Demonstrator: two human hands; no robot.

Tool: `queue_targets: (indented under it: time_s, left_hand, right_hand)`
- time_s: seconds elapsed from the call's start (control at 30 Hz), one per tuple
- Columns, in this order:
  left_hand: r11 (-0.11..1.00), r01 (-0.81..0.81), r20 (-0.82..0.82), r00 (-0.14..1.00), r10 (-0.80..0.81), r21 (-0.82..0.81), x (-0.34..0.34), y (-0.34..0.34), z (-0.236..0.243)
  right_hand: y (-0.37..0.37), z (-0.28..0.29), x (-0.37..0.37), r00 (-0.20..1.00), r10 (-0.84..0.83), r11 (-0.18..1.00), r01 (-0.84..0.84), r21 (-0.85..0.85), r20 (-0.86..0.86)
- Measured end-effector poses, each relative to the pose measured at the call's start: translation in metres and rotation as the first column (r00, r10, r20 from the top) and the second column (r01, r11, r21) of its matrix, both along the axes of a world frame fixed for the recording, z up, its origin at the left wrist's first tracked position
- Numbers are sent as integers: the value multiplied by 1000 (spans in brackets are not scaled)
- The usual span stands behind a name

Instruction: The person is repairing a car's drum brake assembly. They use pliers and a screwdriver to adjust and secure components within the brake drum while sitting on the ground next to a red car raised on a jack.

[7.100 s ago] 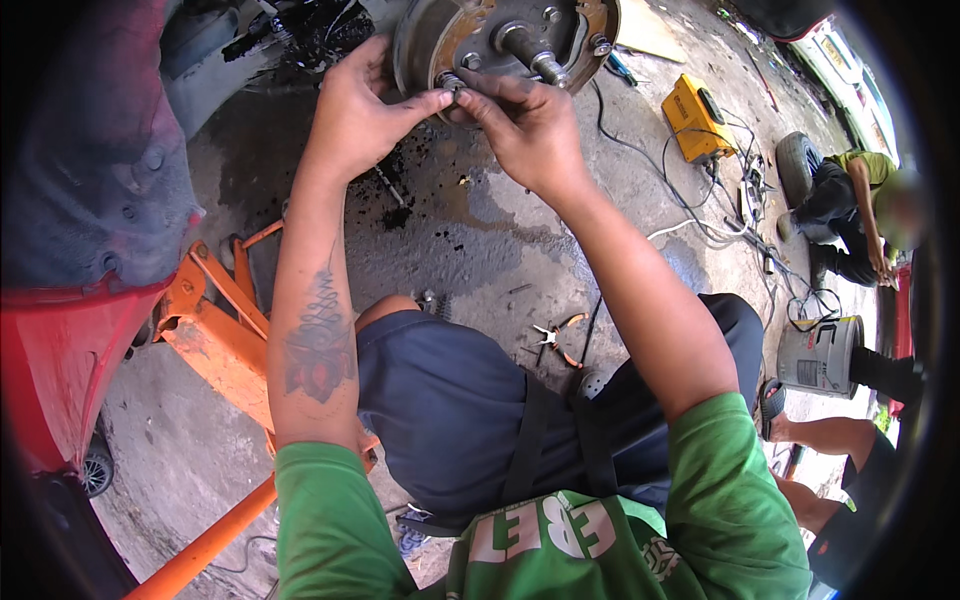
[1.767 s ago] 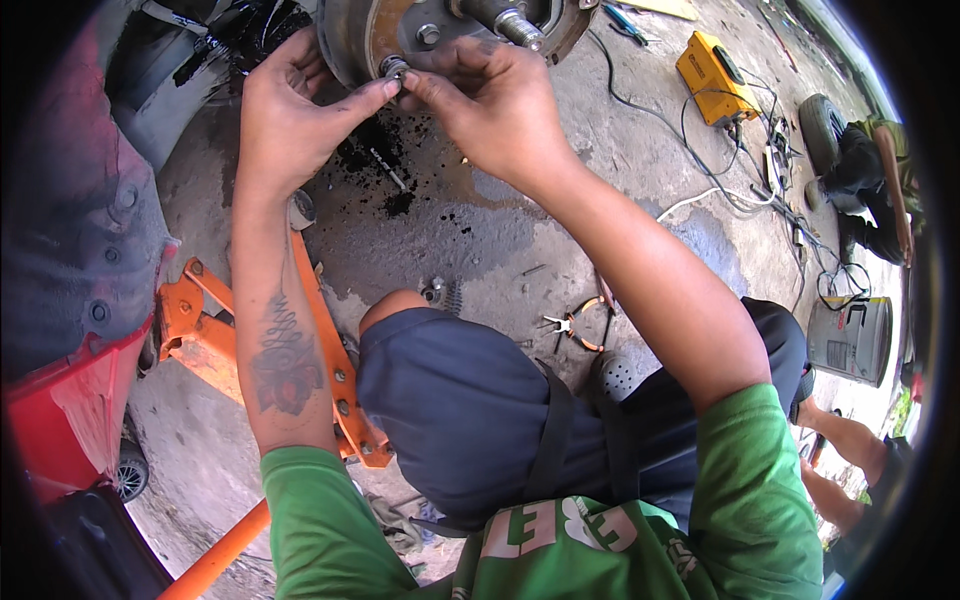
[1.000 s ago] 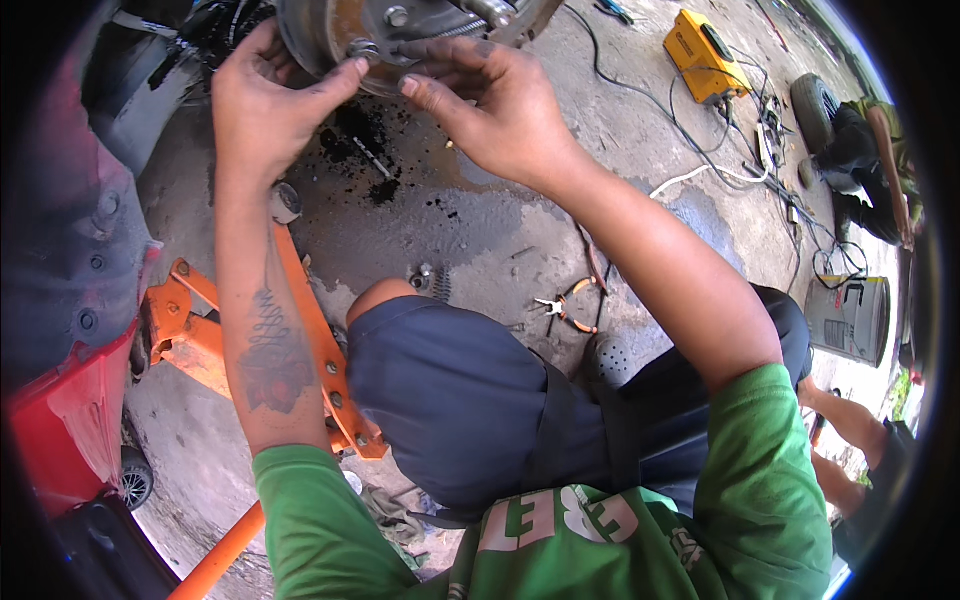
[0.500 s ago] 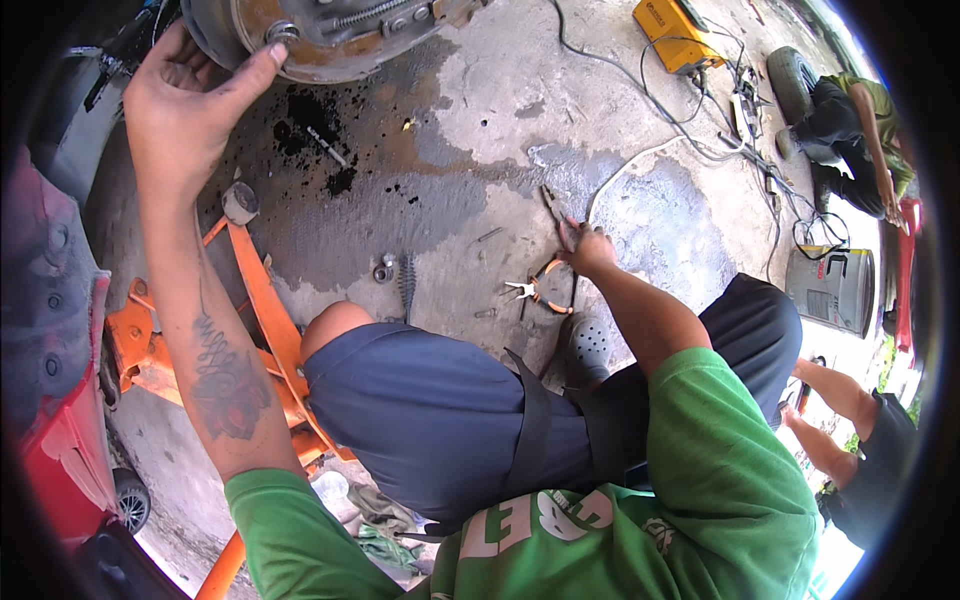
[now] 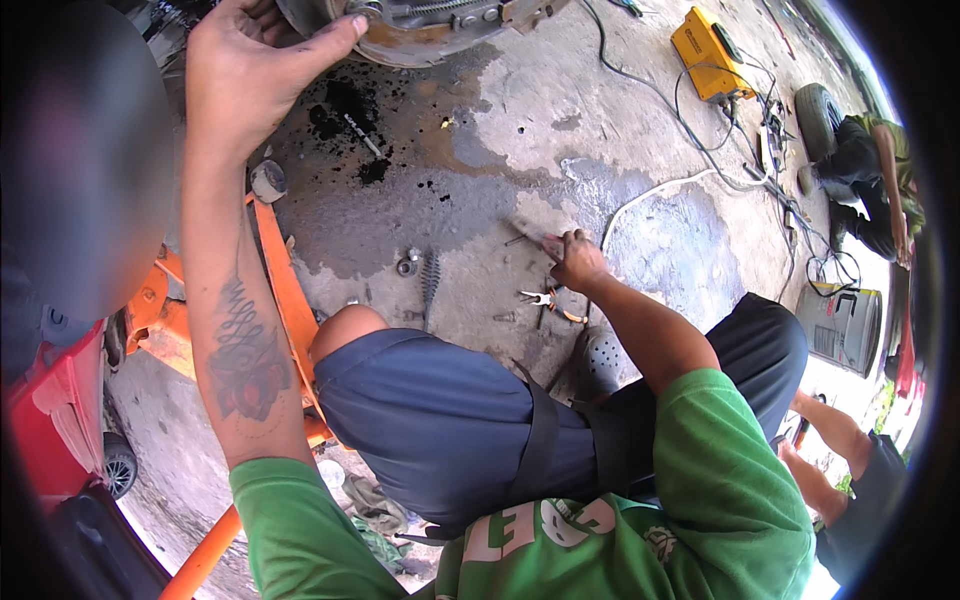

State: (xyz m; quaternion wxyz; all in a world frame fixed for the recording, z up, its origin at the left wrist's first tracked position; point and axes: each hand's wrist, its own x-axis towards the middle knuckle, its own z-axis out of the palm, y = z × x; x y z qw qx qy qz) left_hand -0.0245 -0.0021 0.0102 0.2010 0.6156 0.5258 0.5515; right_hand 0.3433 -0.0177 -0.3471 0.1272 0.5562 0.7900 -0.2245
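My left hand (image 5: 245, 85) is closed on the rim of a round, rusty drum brake assembly (image 5: 430, 42) at the top edge. Its thumb presses on the front near a round fitting, while the other fingers are partly hidden behind. Low over the concrete, my right hand (image 5: 580, 262) grips a pair of pliers (image 5: 537, 236), smeared by motion. Just below that hand lies a second pair of pliers (image 5: 548, 300) with orange and black handles. To its left are a coil spring (image 5: 430, 278) and a round metal nut or bushing (image 5: 407, 265).
An orange floor jack (image 5: 275, 270) stands beside my left forearm. Dark oil stains and a thin metal rod (image 5: 362, 135) lie under the brake. At right are a yellow machine (image 5: 708, 55), cables, a tyre (image 5: 817, 118), a grey case (image 5: 845, 325) and two other people.
My right hand has lifted slightly and swung the pliers leftward, away from the orange-handled pair. The whole view has shifted, and a dark blurred shape now covers the upper left.
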Motion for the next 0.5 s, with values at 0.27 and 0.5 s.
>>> queue_targets:
  time_s: [0.27,0.5]
  left_hand:
    - [995,-78,-11,997,77,-70,-4,-1,4]
    - [999,21,130,991,-17,-34,-2,-2,2]
  right_hand:
    - [54,173,-146,404,522,767,162,620,-751]
    - [69,301,-200,103,572,775,257,577,-814]
